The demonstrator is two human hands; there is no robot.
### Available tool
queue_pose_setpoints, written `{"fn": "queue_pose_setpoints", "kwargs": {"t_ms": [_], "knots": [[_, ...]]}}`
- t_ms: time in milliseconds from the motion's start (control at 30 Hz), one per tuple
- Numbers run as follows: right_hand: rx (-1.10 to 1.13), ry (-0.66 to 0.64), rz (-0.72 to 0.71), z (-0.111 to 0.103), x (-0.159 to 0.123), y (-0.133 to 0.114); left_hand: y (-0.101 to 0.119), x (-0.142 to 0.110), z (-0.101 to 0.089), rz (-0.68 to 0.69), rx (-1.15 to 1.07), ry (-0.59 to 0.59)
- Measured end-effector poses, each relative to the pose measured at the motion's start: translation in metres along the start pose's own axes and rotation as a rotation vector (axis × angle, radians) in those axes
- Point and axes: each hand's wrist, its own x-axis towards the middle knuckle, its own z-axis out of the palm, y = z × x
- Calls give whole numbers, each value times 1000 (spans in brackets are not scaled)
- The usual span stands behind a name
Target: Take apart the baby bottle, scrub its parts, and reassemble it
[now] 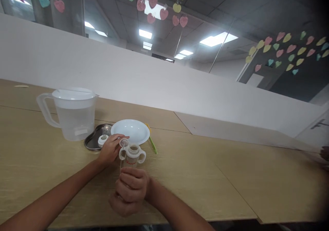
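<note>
A clear baby bottle [132, 157] with two side handles stands upright on the wooden table, its mouth uncovered. My right hand [130, 190] is wrapped round its lower part. My left hand [111, 148] sits just left of the bottle's top and pinches a small white round disc with a thin straw [123, 144] hanging from it, beside the bottle's mouth. A white ring cap with a nipple part [103, 139] lies by my left hand in a metal tray [90, 143].
A lidded clear plastic jug [72, 114] of water stands at the left. A white plate [131, 130] lies behind the bottle, with a green and yellow utensil [152, 143] at its right. A low white partition [154, 83] runs along the table's far side.
</note>
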Motion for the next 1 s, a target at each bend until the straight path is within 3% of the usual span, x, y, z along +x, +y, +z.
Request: {"fn": "queue_pose_setpoints", "kwargs": {"t_ms": [233,500,700,1000], "knots": [[-7,-7,-10,-3,2,3,2,0,-1,20,7,12],[13,-98,-19,-4,-10,1,3,0,-1,18,-18,13],[33,-38,0,0,-8,-2,2,-1,-1,1,-11,8],[-5,-130,-19,-3,-10,0,2,0,0,16,-5,28]]}}
